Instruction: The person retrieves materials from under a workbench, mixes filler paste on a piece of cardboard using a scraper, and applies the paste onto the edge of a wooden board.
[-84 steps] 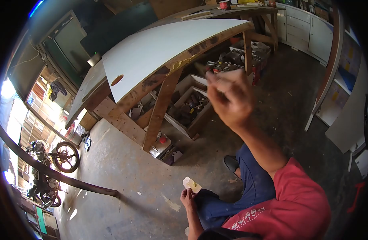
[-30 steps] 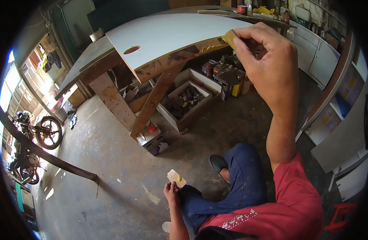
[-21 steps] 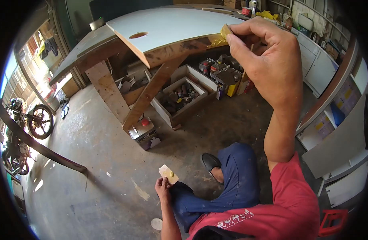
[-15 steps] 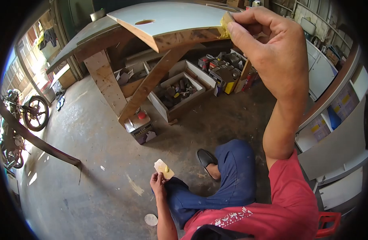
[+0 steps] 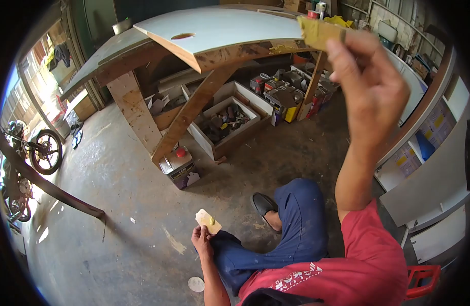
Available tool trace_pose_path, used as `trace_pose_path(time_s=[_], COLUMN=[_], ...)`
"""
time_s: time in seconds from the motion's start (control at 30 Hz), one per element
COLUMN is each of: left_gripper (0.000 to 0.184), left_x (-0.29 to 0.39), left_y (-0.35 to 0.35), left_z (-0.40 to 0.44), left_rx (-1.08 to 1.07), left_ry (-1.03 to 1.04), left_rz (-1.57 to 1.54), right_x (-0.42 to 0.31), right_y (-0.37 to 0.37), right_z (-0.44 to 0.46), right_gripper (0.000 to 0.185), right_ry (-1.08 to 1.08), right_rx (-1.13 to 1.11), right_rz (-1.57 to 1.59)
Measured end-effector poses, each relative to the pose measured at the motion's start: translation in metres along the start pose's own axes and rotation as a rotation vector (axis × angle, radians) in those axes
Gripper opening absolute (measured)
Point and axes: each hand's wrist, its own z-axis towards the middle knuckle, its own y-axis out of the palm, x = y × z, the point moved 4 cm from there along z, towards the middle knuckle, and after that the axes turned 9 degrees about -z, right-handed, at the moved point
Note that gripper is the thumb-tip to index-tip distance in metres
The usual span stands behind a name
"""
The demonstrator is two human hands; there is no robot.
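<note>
My right hand [image 5: 374, 84] is raised and pinches a flat putty spreader [image 5: 322, 34] smeared with yellow. The spreader is beside the right end of a white-topped board [image 5: 235, 28], which has an oval hole. Yellow putty [image 5: 286, 49] streaks the board's raw front edge, among dark blotches. Low down by my knee, my left hand [image 5: 202, 240] grips a small pale card [image 5: 208, 220] with a dab of yellow putty on it.
Under the workbench, a wooden leg brace [image 5: 194, 112] slants beside a glue can [image 5: 179, 166] and a drawer box [image 5: 230, 122] of small parts. Motorbikes [image 5: 45, 152] stand at left. White cabinet panels [image 5: 439, 237] and a red stool [image 5: 423, 281] are at right.
My right hand has moved right and pulled the spreader away from the board's edge, exposing yellow putty there. My left hand with the card has barely moved.
</note>
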Motion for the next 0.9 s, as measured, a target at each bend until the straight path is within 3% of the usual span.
trace_pose_path(time_s=[0.1, 0.27, 0.5, 0.7, 0.8, 0.9], left_gripper=[0.019, 0.02, 0.018, 0.018, 0.018, 0.019], left_x=[0.0, -0.003, -0.003, 0.0, -0.004, -0.008], left_y=[0.001, 0.0, -0.003, 0.002, -0.001, -0.003], left_z=[0.001, 0.005, 0.003, 0.0, 0.005, 0.009], left_rx=[0.012, 0.008, 0.005, 0.034, 0.008, -0.015], left_ry=[-0.006, -0.019, -0.031, -0.012, -0.016, -0.026], left_rz=[-0.01, 0.008, 0.003, 0.029, 0.018, 0.023], right_x=[0.01, 0.011, 0.015, 0.008, 0.012, 0.008], right_y=[0.014, 0.042, 0.081, 0.059, 0.043, 0.038], right_z=[-0.03, -0.055, -0.066, -0.08, -0.063, -0.052], right_gripper=[0.019, 0.04, 0.03, 0.026, 0.028, 0.028], right_ry=[-0.178, -0.326, -0.502, -0.424, -0.145, -0.097], right_rx=[0.234, 0.271, 0.367, 0.255, 0.253, 0.241], right_rz=[-0.021, -0.115, -0.194, -0.121, -0.089, -0.06])
